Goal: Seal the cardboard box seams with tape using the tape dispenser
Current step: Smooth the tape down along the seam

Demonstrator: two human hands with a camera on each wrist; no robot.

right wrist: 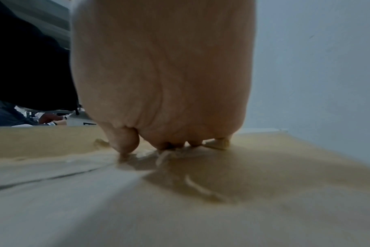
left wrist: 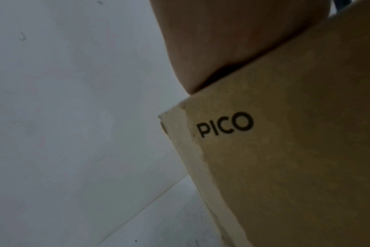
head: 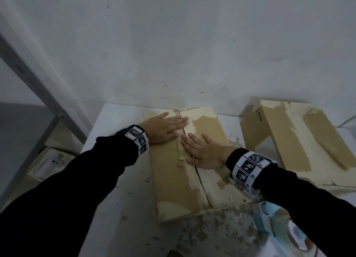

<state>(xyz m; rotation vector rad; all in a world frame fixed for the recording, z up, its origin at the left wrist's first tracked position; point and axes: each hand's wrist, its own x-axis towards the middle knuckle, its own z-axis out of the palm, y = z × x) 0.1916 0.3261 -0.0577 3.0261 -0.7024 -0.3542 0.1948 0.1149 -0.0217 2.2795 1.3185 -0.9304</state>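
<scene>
**Both palms flat on the box seam**

The cardboard box [head: 173,175] lies flat on the white table [head: 119,189], its two top flaps meeting along a dark centre seam [head: 198,177] that runs from the far edge toward the near edge. Its surface is patchy, with pale torn strips along the seam. In the left wrist view the box side reads "PICO".

The left hand [head: 163,128] rests palm down on the far end of the box, fingers straight and close together, their tips reaching across the seam. The right hand [head: 202,151] lies palm down just nearer on the box, fingers straight and slightly spread, its fingertips [right wrist: 125,147] touching the cardboard at the seam. Neither hand grips anything.

A second cardboard box [head: 285,133] stands on the table to the right of the first, tilted and apart from it. A light blue object [head: 273,222], partly hidden by the right sleeve, sits off the box's near right corner; whether it is the tape dispenser I cannot tell.
</scene>
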